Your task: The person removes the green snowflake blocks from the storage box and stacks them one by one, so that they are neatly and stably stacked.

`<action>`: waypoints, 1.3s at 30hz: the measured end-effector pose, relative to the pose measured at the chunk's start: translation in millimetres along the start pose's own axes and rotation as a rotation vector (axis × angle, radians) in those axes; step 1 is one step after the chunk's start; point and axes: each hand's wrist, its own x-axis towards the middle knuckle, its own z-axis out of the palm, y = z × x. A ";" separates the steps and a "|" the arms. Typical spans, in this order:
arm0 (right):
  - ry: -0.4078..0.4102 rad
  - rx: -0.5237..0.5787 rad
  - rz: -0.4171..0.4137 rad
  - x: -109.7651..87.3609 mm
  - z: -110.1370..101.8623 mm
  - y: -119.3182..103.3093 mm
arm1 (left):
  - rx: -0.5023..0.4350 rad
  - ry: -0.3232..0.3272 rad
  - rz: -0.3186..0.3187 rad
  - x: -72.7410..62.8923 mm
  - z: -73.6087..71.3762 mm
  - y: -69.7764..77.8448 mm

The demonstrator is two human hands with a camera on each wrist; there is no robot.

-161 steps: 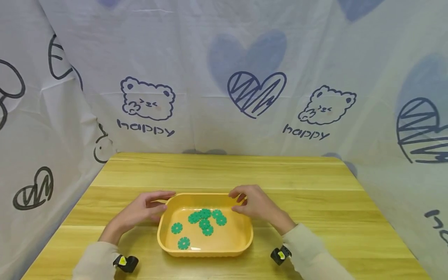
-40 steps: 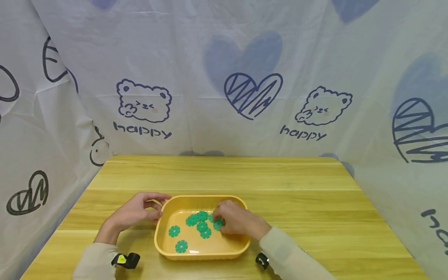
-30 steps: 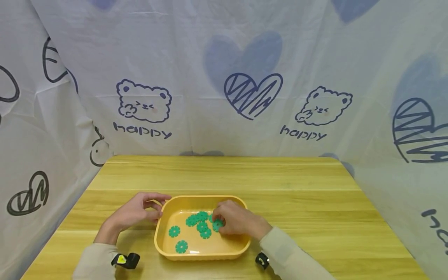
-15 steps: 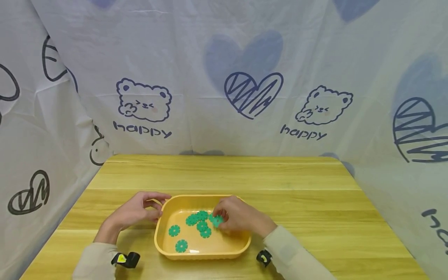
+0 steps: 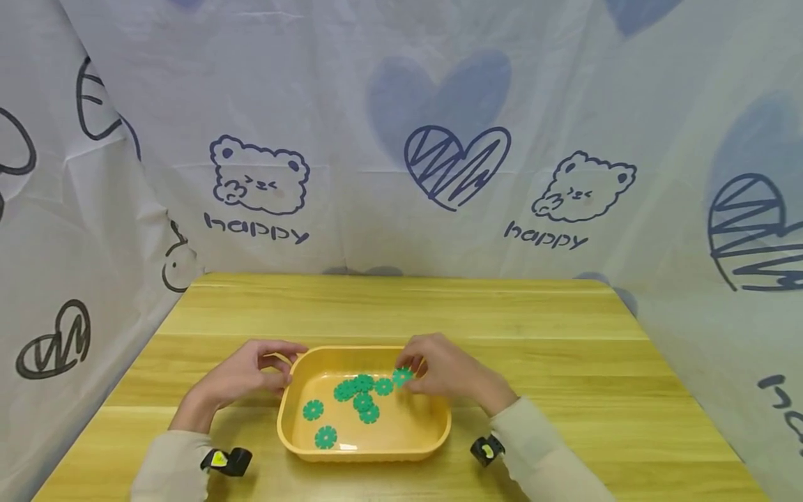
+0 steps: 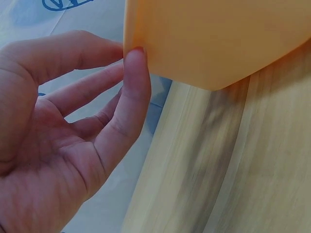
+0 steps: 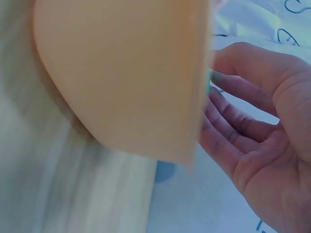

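Observation:
A yellow tray [image 5: 383,443] stands on the wooden table, holding several green notched discs, snowflake-like with holes [image 5: 364,401]. At its left rim is my left hand [image 5: 241,380]; in the left wrist view the thumb [image 6: 136,82] lies against the outer wall and the index finger reaches the rim. Over the tray's right back part, my right hand [image 5: 442,369] pinches one green disc [image 5: 402,377] between thumb and fingers. In the right wrist view, the tray's wall hides most of that disc and the fingertips [image 7: 233,58] are partly covered.
Two discs lie apart on the tray's left side, one green disc [image 5: 313,410] behind the other green disc [image 5: 325,438]. A wooden table [image 5: 564,348] extends around the tray. A printed white cloth [image 5: 357,209] hangs behind and at both sides.
My right hand has gone from the tray's right rim down to the discs, taken one, then raised it toward the back right. My left hand has stayed at the left rim.

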 end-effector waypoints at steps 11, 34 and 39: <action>0.094 -0.007 0.039 -15.2 -29.3 11.0 | 0.020 0.006 -0.003 0.4 -0.3 0.7; 0.131 -0.063 0.135 -67.6 -46.2 65.6 | 0.016 0.001 -0.008 -2.1 -0.8 2.2; 0.129 -0.080 0.160 -76.7 -43.0 74.7 | 0.005 -0.003 -0.011 -1.1 -0.3 1.6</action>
